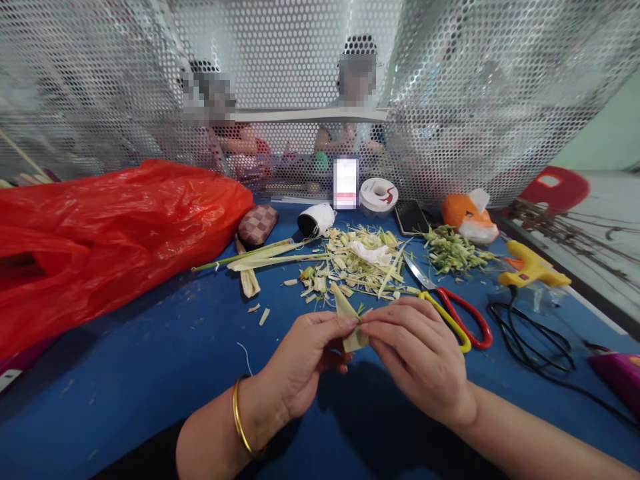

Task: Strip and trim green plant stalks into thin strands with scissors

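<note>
Between both hands, above the blue table [165,387], is a pale yellow-green piece of dried leaf, like corn husk [344,304], with a small green tuft at its middle. My left hand [305,353], with a gold bangle at the wrist, pinches the husk from the left. The fingertips of my right hand [420,353] close on its right side, partly hiding it. Just beyond lies a heap of cut husk scraps [360,263] with a crumpled white tissue [373,253] on top. Scissors [465,317] with red and yellow handles rest right of the heap, partly behind my right hand.
A red plastic bag [125,227] covers the left side. A checkered pouch [258,225], ribbon spool [379,195], lit phone [346,181] and dark phone [411,217] lie at the back. A yellow glue gun [535,265] and its black cable [525,347] are right. People sit behind the perforated screen.
</note>
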Motion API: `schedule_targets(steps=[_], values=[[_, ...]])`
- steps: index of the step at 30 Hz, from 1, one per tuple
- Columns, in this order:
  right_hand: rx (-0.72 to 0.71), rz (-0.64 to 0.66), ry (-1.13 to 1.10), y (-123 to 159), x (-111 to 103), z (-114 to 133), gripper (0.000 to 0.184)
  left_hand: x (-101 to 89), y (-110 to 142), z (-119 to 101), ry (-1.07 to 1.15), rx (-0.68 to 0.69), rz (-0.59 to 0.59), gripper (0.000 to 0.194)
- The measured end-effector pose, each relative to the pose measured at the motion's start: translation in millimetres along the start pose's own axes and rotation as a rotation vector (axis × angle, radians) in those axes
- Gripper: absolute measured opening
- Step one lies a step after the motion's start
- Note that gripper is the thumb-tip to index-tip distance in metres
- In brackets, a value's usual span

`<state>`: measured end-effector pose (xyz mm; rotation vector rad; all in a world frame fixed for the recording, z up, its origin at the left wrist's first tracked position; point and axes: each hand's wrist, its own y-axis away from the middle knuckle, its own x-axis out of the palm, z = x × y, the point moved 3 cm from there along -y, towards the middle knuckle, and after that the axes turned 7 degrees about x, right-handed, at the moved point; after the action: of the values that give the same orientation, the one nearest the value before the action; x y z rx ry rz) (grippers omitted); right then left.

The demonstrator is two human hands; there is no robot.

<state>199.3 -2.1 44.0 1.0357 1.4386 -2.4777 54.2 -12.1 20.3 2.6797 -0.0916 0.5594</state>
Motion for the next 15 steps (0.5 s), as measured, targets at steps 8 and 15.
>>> schedule_targets(steps=[8, 15], values=[[-0.058, 0.022, 0.025, -1.7, -0.7, 4.3, 0.021, -3.1, -1.9, -2.2, -0.002, 0.074, -0.027, 0.020], [0.013, -0.044, 0.006, 2.1, -0.5, 0.2, 0.016, -4.7, -4.8, 2.5, 0.092, 0.033, -0.045, 0.021]])
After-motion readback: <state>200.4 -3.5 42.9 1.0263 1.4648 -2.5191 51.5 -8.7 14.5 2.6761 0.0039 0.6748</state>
